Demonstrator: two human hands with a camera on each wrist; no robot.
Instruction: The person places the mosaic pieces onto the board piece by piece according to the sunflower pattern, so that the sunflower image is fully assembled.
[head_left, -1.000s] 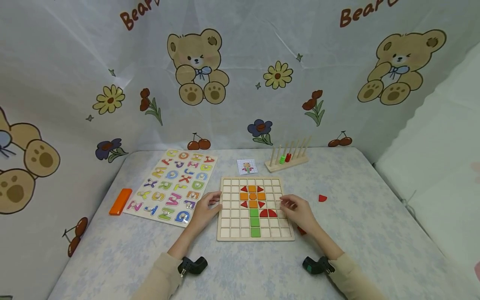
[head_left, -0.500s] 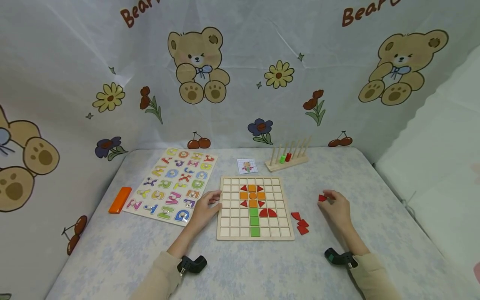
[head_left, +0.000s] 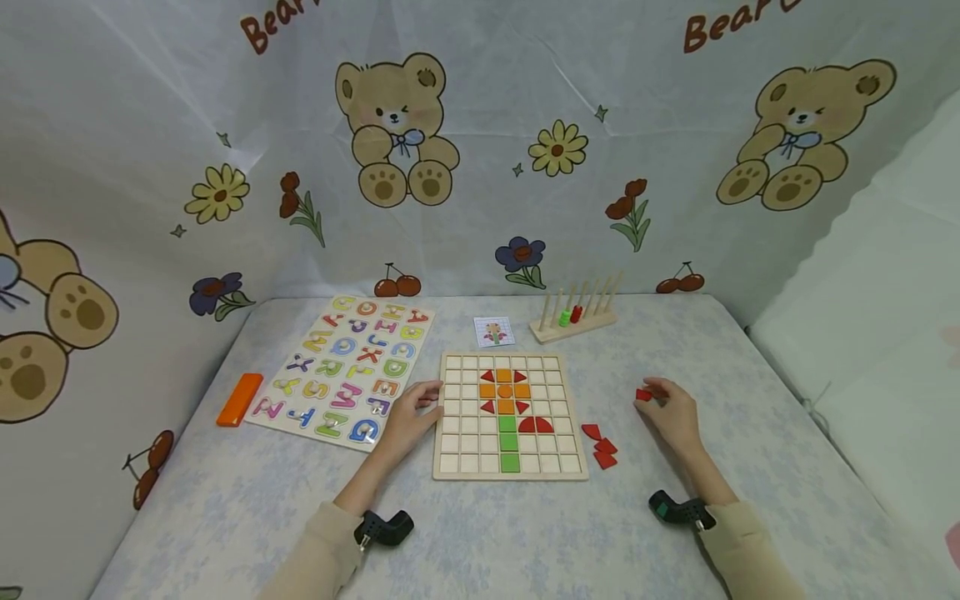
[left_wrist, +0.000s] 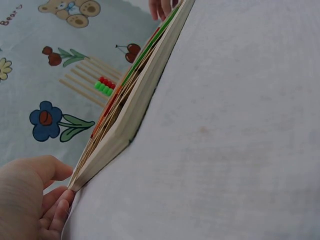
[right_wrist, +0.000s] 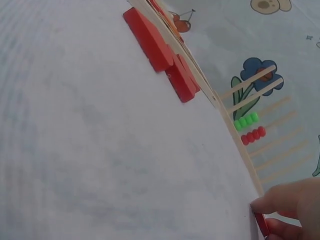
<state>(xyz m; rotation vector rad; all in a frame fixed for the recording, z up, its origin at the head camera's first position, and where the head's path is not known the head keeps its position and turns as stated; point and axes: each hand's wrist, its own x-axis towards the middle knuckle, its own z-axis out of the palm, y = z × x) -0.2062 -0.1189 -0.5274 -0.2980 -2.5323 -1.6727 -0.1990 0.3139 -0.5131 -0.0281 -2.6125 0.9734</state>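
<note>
My right hand (head_left: 675,415) pinches a red quarter-circle wooden piece (head_left: 642,394) between thumb and fingertips, low over the table at right. The right wrist view shows this piece (right_wrist: 261,225) tilted in the fingertips (right_wrist: 270,202). My left hand (head_left: 412,417) touches the left edge of a wooden grid board (head_left: 459,442) with thumb and fingers. Set in the board are orange tiles (head_left: 488,392) with red triangles around them, a column of green squares (head_left: 510,442), and two red quarter circles (head_left: 536,426). Several loose red pieces (head_left: 604,448) lie right of the board.
A letter puzzle board (head_left: 330,367) lies at left, beside an orange block (head_left: 240,400). A small picture card (head_left: 494,331) and a peg stand (head_left: 573,325) with green and red beads are behind the grid board. A bear-print cloth backdrop (head_left: 480,167) rises behind the table.
My right hand has moved right from the board's right edge and taken hold of the lone red piece, uncovering the loose pieces. My left hand stays at the board.
</note>
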